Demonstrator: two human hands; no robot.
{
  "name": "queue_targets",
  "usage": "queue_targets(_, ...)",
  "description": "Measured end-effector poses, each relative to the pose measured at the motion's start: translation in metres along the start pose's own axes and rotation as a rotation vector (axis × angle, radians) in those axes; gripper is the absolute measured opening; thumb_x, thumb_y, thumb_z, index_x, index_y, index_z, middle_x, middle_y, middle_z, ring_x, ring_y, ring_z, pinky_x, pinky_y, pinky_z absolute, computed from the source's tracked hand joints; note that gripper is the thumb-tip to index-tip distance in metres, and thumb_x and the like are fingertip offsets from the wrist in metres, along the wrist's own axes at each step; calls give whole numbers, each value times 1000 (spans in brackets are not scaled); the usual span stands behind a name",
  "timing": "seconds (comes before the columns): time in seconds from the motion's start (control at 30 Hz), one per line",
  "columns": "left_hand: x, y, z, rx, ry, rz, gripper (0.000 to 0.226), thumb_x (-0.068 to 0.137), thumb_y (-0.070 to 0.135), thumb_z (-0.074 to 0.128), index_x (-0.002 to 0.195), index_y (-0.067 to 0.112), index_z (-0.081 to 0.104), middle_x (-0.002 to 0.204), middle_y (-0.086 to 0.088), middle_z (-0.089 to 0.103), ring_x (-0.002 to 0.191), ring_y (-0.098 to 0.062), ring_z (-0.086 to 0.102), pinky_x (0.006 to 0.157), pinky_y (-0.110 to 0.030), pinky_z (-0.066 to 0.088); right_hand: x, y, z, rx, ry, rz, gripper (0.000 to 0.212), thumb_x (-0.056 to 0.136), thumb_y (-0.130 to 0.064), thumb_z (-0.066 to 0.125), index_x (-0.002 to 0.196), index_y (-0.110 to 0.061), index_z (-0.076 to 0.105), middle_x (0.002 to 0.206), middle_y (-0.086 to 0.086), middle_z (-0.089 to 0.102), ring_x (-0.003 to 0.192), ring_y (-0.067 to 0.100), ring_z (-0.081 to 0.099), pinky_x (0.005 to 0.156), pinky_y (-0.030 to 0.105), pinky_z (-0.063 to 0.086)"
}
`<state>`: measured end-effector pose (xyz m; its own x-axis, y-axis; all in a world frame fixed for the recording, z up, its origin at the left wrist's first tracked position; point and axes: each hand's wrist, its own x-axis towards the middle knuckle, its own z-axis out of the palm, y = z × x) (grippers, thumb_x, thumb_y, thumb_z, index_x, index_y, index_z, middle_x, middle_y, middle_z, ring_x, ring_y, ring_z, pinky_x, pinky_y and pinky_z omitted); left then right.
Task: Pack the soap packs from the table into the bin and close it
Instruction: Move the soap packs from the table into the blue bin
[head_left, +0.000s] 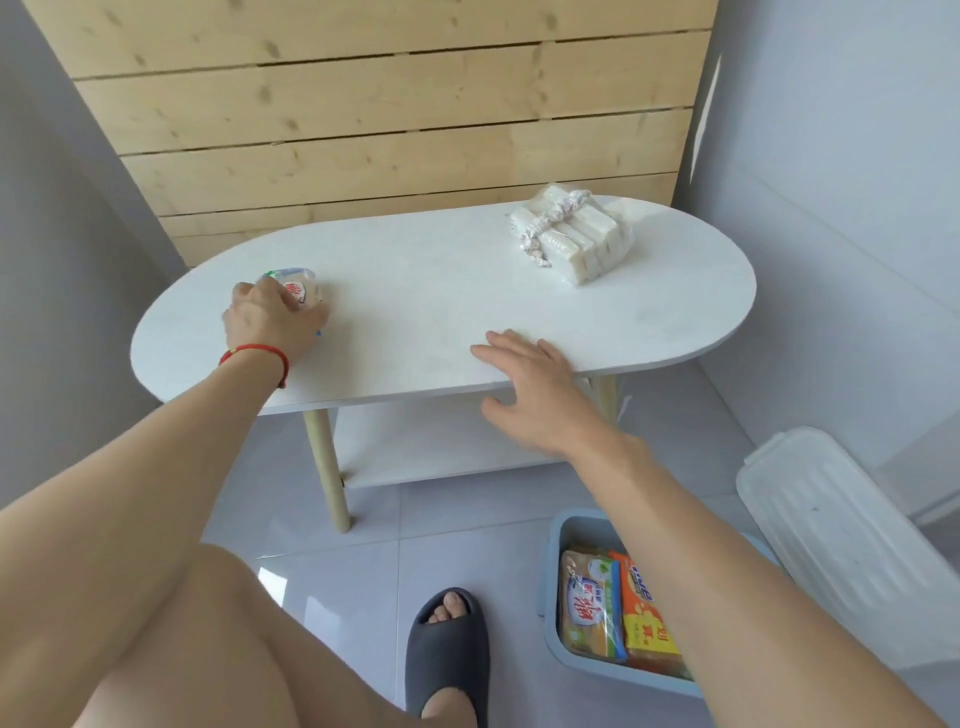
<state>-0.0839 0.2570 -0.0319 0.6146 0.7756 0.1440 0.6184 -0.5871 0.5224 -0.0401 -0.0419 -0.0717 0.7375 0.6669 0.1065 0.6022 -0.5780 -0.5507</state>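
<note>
The left hand (270, 317) is clenched around a small soap pack (296, 292) at the left end of the desk (415, 291). The right hand (530, 384) hovers open, fingers spread, over the near desk edge. A clear-wrapped soap bundle (571, 239) lies at the far right; the bin (558, 613) on the floor holds two packs, its lid (841, 540) off beside it.
</note>
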Motion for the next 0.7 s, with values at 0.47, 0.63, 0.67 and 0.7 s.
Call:
queue_targets(0.47,-163,109,16,-501,-618,588,34,66,41,80,87,26,58,98,6,74,67,-17,65,54,-31,57,-66,30,-31,61,498,-172,47,81,-10,83,126,-16,73,137,8,59,131,28,47,113,34,39)
queue_targets(0.63,-195,114,48,-633,-928,542,30,69,32,72,94,18,62,93,4,74,67,-13,56,59,-24,46,-114,63,-54,-58,433,-258,26,82,-26,83,103,-14,76,108,-1,68,109,18,55,95,27,45)
queue_targets(0.67,-200,113,59,-585,-981,543,26,72,33,70,95,20,64,87,9,72,67,-12,56,60,-24,46,-124,72,-53,-36,350,-189,27,81,-31,84,102,-18,75,102,-7,68,100,13,57,87,27,46)
queue_targets(0.7,-206,111,72,-525,-1023,545,24,77,34,69,97,21,65,84,14,71,68,-10,57,62,-25,48,-132,82,-51,-5,259,-79,27,80,-33,85,102,-22,74,97,-12,67,92,10,59,79,29,47)
